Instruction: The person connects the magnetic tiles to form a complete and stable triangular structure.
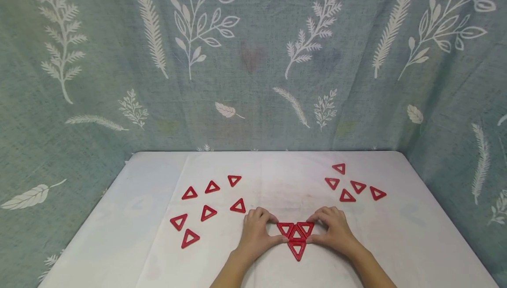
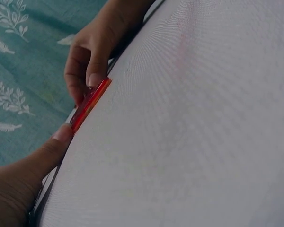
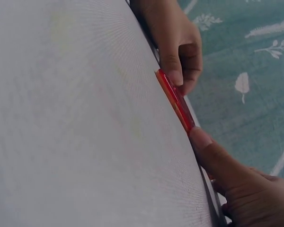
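Triangles (image 1: 209,216), red and hollow-centred: sixteen visible in the head view, all on the tabletop (image 1: 420,235).

Cluster (image 1: 297,239), four pieces: near the front of the tabletop, between the hands. Upper left triangle (image 1: 285,224) and upper right triangle (image 1: 305,223): both point away from the cloth, side by side. Middle triangle (image 1: 291,235): set between these two, tip toward the cloth. Lower triangle (image 1: 298,257): flat side against the base of the middle one, tip toward the person.

Left hand (image 1: 257,231): bent round the outer side of the upper left triangle and pinching it — index finger at the outer corner, thumb by the lower tip, beside the middle triangle.

Right hand (image 1: 334,231): the mirror of this, pinching the upper right triangle — index finger at the outer corner, thumb by the lower tip. Both wrist views show the cluster edge-on as a thin red strip, a thumb at either end; single pieces cannot be told apart there.

Loose pieces, left: seven, scattered beyond and beside the left hand, turned various ways, spaced apart. Loose pieces, right: five, in a closer group beyond the right hand, also turned various ways.

Tabletop: white, rounded at the two far corners, faintly creased.

Cloth (image 1: 261,121): blue-green, printed with white leaves and sprigs, hanging behind the tabletop and along both sides.
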Demonstrator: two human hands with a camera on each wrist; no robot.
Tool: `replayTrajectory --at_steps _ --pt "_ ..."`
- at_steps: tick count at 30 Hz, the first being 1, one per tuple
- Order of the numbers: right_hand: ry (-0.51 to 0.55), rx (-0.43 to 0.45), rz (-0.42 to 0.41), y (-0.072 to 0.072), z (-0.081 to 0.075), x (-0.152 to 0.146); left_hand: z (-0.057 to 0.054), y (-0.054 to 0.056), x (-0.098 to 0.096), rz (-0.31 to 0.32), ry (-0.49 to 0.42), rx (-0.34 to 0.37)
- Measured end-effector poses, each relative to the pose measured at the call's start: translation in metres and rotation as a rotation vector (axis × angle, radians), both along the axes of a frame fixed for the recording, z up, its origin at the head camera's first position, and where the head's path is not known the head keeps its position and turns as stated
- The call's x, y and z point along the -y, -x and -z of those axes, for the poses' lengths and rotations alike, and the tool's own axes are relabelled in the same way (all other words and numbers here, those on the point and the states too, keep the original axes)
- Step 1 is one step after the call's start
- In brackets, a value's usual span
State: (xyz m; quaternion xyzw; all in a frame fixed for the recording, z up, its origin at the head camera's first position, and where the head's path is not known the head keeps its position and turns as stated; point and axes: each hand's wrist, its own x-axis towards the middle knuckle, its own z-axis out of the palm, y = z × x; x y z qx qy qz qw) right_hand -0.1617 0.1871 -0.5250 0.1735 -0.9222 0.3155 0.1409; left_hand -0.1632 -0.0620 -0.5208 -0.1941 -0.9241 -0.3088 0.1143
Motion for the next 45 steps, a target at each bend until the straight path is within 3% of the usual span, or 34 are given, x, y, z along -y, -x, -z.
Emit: replayTrajectory --at_steps 9,18,24,32,40,45 --pt "-0.011 -0.059 -0.042 -0.002 -0.001 0.000 0.000 0.001 0.000 -0.004 0.008 -0.017" --pt "0.087 0.226 -0.084 0.004 -0.011 -0.009 -0.001 0.002 -0.002 -0.005 -0.006 0.015" --pt "0.095 0.186 -0.127 0.007 -0.010 -0.011 -0.001 0.004 0.000 0.036 -0.046 0.017" --pt "0.083 0.115 -0.120 0.005 -0.008 -0.011 -0.001 0.004 0.001 0.091 -0.152 0.109" --pt "0.216 0.041 -0.150 0.002 -0.005 -0.008 -0.003 0.005 0.003 0.146 -0.202 0.124" --pt "0.270 0.113 -0.152 -0.002 -0.006 -0.005 -0.003 0.004 0.004 0.158 -0.211 0.124"
